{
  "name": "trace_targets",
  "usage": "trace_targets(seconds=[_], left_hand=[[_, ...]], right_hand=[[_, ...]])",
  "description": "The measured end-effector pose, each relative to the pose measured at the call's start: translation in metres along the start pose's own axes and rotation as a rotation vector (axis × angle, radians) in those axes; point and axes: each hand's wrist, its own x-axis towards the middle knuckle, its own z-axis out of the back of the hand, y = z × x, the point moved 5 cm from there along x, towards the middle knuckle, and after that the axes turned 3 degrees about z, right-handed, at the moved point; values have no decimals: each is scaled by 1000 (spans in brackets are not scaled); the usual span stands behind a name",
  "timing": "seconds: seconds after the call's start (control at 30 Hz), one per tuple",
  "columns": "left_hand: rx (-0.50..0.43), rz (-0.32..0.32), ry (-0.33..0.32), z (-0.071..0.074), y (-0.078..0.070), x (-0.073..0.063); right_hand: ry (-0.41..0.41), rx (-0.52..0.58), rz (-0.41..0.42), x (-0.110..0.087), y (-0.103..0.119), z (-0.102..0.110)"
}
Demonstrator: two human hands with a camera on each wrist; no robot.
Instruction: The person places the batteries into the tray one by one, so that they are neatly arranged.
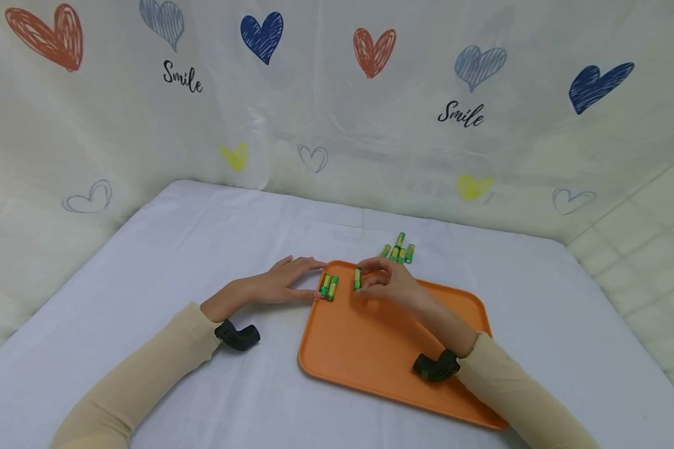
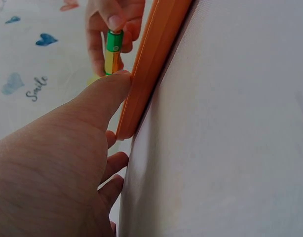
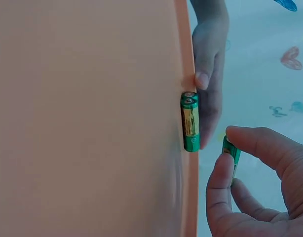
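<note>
My right hand [image 1: 393, 285] pinches a green and yellow battery [image 1: 357, 279] above the far left part of an orange tray [image 1: 365, 349]. In the right wrist view, thumb and fingertips hold that battery [image 3: 232, 150] by its ends. Two more batteries [image 1: 332, 288] lie side by side on the tray along its left edge. My left hand [image 1: 286, 284] rests at the tray's left rim with fingers extended and thumb against it, close to the pair. The left wrist view shows the left thumb [image 2: 109, 94] at the rim, with several fingers partly hidden beyond.
Several loose batteries [image 1: 401, 255] lie in a cluster on the white tablecloth [image 1: 247, 224] just behind the tray. A white backdrop [image 1: 326, 112] printed with hearts stands behind the table. Black wrist cameras [image 1: 238, 335] sit on both sleeves.
</note>
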Motion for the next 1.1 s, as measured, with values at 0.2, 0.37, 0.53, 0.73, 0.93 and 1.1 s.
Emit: trace_targets(seconds=[0.2,0.37,0.53,0.73,0.93,1.1], left_hand=[[-2,7,-1,-1,2,0],[-11,18,5,-1,2,-1],[-10,16,3,-1,1,-1],[-5,-11,-5,-1,-1,0],[-5,-14,-8,-1,-2,-1],[-7,-1,-6,0,-1,-1]], right_hand=[[24,-13,-18,4,-4,-7],[44,-11,-6,7,-6,-13],[55,-4,-17,11,-7,-17],[64,-10,-42,14,-9,-21],[67,-14,-47,17,-11,-24],[56,-35,-49,19,-10,-27]])
